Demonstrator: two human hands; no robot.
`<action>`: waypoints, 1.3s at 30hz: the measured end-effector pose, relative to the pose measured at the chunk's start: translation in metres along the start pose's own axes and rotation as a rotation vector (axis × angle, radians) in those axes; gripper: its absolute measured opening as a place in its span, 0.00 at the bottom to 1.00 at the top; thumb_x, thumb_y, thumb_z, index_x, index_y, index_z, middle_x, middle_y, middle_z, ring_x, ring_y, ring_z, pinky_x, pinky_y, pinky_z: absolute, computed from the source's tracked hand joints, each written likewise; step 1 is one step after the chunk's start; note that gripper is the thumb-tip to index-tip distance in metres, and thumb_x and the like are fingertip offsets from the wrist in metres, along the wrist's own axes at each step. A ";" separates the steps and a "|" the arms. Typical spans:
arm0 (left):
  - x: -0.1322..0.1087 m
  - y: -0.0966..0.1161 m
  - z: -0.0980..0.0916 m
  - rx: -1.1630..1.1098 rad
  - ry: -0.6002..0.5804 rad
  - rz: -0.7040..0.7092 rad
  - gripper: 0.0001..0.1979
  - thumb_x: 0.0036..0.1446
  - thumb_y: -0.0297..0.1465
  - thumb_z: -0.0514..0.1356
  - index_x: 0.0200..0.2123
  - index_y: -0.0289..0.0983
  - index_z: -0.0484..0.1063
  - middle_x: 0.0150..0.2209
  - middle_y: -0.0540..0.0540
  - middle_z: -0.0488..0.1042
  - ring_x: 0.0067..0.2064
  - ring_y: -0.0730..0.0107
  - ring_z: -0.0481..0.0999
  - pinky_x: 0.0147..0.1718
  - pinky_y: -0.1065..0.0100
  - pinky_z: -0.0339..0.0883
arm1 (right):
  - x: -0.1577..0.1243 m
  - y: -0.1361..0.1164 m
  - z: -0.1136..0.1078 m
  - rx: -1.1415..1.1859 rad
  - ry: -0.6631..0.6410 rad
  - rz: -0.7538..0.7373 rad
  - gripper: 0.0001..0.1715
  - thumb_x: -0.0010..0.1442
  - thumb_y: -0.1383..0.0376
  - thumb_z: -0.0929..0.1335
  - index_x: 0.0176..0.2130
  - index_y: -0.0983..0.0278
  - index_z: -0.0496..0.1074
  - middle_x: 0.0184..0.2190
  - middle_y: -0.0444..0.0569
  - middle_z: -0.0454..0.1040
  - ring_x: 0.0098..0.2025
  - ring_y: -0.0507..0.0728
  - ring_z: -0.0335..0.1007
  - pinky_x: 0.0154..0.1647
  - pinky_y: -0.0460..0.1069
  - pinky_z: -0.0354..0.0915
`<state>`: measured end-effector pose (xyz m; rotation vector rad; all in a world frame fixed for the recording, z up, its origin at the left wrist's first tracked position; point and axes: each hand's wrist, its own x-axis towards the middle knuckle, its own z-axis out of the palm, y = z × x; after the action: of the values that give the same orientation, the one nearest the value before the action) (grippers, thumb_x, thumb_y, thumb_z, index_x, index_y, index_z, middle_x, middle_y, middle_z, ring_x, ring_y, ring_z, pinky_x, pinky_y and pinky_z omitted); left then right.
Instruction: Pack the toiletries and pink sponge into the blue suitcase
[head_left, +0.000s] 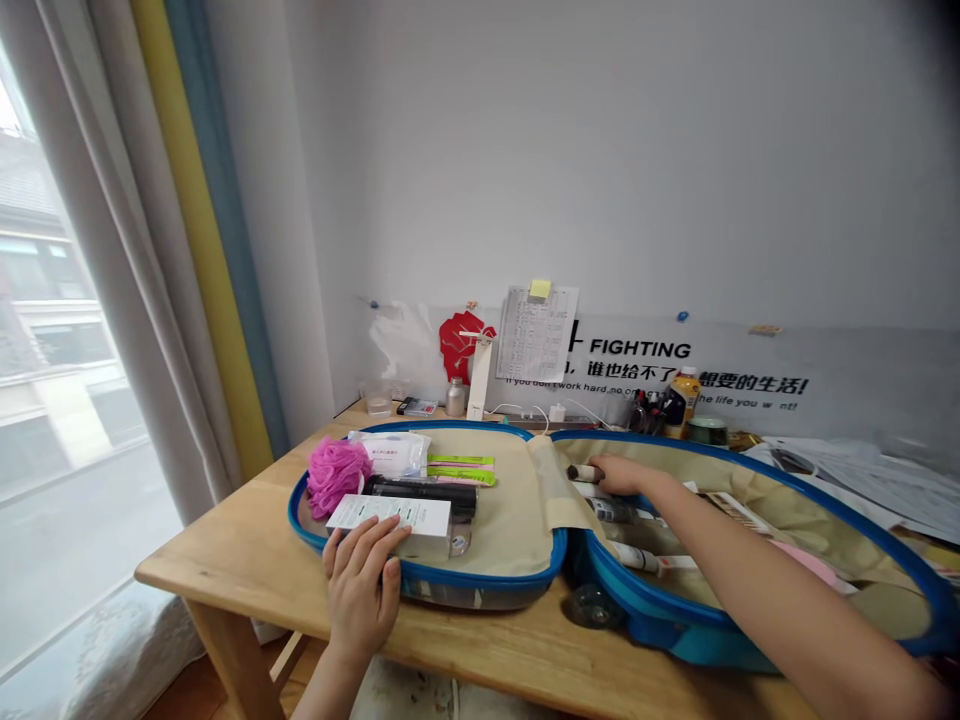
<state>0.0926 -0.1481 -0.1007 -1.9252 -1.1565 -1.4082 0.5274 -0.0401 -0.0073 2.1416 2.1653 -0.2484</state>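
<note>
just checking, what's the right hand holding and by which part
The right hand holds a small tube, gripped at the end away from its dark tip.

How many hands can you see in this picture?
2. The left hand rests on a white carton in the left half of the open suitcase; the right hand reaches over the right half, holding a small tube.

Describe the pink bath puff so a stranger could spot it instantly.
On the wooden desk lies an open blue-rimmed case. In the half nearer the window, the pink mesh bath puff sits by the rim. It alone is fluffy, unlike the white packet and black tube beside it.
</note>
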 end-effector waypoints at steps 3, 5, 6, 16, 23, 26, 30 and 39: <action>0.001 0.000 0.000 -0.003 -0.004 0.003 0.16 0.63 0.32 0.49 0.46 0.43 0.74 0.45 0.46 0.78 0.51 0.62 0.71 0.60 0.57 0.45 | 0.000 -0.004 -0.003 0.010 0.017 0.010 0.20 0.63 0.56 0.66 0.50 0.65 0.68 0.49 0.51 0.70 0.48 0.55 0.69 0.49 0.57 0.68; 0.000 0.000 0.000 -0.005 -0.005 0.004 0.16 0.63 0.32 0.49 0.46 0.42 0.74 0.45 0.46 0.78 0.52 0.62 0.71 0.60 0.57 0.45 | -0.005 -0.004 -0.011 0.044 0.055 0.013 0.20 0.63 0.56 0.66 0.49 0.65 0.69 0.48 0.50 0.71 0.46 0.55 0.70 0.47 0.56 0.69; 0.000 0.001 0.000 -0.003 -0.007 0.002 0.15 0.63 0.32 0.49 0.46 0.42 0.74 0.45 0.46 0.78 0.52 0.62 0.71 0.60 0.57 0.45 | -0.008 -0.004 -0.017 0.069 0.085 0.013 0.20 0.63 0.55 0.66 0.49 0.65 0.69 0.47 0.50 0.71 0.45 0.54 0.70 0.47 0.55 0.69; 0.000 0.002 0.001 -0.015 -0.008 -0.004 0.15 0.62 0.31 0.50 0.46 0.43 0.74 0.45 0.47 0.78 0.52 0.61 0.71 0.61 0.57 0.44 | -0.020 -0.105 -0.063 0.414 0.206 -0.287 0.25 0.64 0.54 0.60 0.57 0.60 0.63 0.43 0.49 0.75 0.31 0.51 0.70 0.34 0.47 0.67; -0.001 -0.003 0.000 0.029 -0.037 0.048 0.16 0.63 0.32 0.49 0.46 0.43 0.75 0.46 0.47 0.78 0.52 0.62 0.71 0.61 0.57 0.43 | 0.003 -0.223 -0.036 0.438 0.015 -0.558 0.20 0.63 0.55 0.65 0.50 0.64 0.69 0.45 0.49 0.73 0.42 0.53 0.71 0.45 0.54 0.69; -0.002 -0.006 0.001 0.048 -0.048 0.078 0.16 0.63 0.32 0.50 0.47 0.43 0.75 0.46 0.48 0.78 0.51 0.63 0.71 0.62 0.58 0.41 | 0.016 -0.246 -0.021 0.436 0.008 -0.592 0.20 0.63 0.56 0.66 0.51 0.64 0.68 0.51 0.51 0.70 0.50 0.56 0.68 0.52 0.58 0.66; -0.003 -0.008 0.002 0.045 -0.046 0.057 0.16 0.62 0.32 0.50 0.47 0.44 0.74 0.47 0.48 0.78 0.51 0.62 0.72 0.61 0.58 0.42 | 0.029 -0.255 -0.007 0.465 -0.015 -0.597 0.22 0.63 0.56 0.66 0.53 0.64 0.67 0.53 0.52 0.68 0.52 0.57 0.67 0.53 0.60 0.65; 0.000 0.001 0.000 0.004 -0.026 -0.015 0.16 0.63 0.31 0.49 0.45 0.43 0.75 0.45 0.47 0.79 0.51 0.61 0.71 0.61 0.56 0.44 | 0.021 -0.265 -0.001 0.636 -0.109 -0.653 0.21 0.64 0.55 0.64 0.52 0.62 0.68 0.55 0.52 0.67 0.54 0.57 0.66 0.56 0.60 0.64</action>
<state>0.0935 -0.1487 -0.1003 -1.9413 -1.1863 -1.3921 0.2623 -0.0209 0.0043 1.4556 2.9163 -1.1980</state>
